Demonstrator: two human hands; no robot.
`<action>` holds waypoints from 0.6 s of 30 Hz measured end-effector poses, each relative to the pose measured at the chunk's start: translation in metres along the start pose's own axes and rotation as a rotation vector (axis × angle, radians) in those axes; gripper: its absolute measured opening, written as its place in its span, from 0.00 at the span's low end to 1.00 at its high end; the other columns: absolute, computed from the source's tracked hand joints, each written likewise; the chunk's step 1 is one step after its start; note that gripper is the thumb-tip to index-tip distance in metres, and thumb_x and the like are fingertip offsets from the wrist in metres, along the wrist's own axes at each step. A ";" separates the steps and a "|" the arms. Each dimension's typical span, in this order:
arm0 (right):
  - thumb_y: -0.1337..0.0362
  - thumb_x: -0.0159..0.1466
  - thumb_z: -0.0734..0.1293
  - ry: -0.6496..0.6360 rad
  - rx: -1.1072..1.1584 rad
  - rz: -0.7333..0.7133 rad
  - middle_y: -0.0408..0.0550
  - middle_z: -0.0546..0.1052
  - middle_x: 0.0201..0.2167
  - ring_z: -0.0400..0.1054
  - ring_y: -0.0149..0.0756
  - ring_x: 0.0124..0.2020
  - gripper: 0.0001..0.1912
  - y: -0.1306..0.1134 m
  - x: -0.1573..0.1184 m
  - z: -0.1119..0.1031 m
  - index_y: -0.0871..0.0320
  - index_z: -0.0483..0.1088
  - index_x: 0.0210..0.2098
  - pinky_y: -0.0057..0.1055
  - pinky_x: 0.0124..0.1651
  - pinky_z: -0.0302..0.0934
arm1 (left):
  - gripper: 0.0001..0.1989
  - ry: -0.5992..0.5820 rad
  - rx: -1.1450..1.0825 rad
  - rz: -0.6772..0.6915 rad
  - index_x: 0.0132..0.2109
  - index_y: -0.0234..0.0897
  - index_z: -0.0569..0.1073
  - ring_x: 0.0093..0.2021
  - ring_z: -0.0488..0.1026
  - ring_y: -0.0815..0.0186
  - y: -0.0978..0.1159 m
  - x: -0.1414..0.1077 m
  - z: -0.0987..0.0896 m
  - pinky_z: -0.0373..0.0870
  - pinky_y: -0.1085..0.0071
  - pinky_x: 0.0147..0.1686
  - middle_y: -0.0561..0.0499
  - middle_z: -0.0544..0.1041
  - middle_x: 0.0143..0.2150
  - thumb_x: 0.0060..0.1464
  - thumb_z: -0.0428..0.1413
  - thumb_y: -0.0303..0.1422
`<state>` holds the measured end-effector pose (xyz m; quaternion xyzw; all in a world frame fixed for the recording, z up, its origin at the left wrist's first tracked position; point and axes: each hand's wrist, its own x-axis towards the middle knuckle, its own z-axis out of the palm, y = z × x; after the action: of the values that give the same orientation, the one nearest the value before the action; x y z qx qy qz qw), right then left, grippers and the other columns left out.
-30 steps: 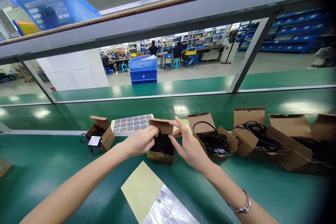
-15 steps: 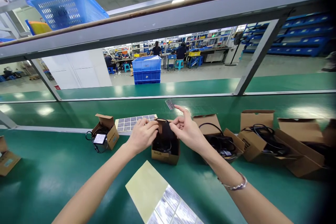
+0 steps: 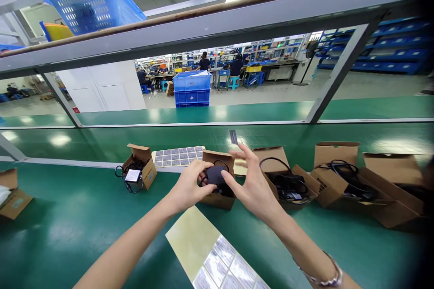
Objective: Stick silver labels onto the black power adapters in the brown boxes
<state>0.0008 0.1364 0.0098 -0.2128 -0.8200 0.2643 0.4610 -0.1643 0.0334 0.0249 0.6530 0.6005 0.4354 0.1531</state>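
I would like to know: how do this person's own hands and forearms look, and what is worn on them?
The left hand and right hand wear no gloves. No sleeve shows on the left forearm or right forearm. A shiny, silver-coloured, curved bracelet circles the right one; its pattern is unclear.
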 end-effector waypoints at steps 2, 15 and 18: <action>0.59 0.69 0.62 -0.124 -0.102 -0.228 0.58 0.69 0.60 0.64 0.48 0.61 0.37 0.004 0.009 -0.008 0.51 0.39 0.71 0.51 0.61 0.61 | 0.22 -0.062 0.049 0.106 0.54 0.39 0.70 0.41 0.71 0.65 0.003 0.000 -0.010 0.72 0.68 0.43 0.48 0.73 0.47 0.53 0.62 0.25; 0.53 0.74 0.52 -0.344 0.191 0.132 0.46 0.78 0.32 0.74 0.37 0.33 0.32 0.026 0.023 -0.022 0.58 0.39 0.72 0.40 0.42 0.70 | 0.30 0.104 -0.066 0.020 0.61 0.41 0.60 0.42 0.70 0.68 -0.021 0.002 -0.027 0.72 0.66 0.48 0.44 0.72 0.56 0.54 0.62 0.28; 0.51 0.71 0.59 -0.162 0.151 0.079 0.54 0.77 0.46 0.73 0.41 0.45 0.30 0.024 0.030 -0.035 0.54 0.51 0.68 0.42 0.49 0.69 | 0.34 0.134 -0.077 0.034 0.63 0.43 0.57 0.41 0.69 0.68 -0.020 0.001 -0.024 0.71 0.66 0.48 0.45 0.73 0.56 0.54 0.61 0.27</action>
<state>0.0194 0.1805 0.0290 -0.1876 -0.8234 0.3594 0.3971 -0.1953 0.0309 0.0240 0.6260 0.5811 0.5035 0.1300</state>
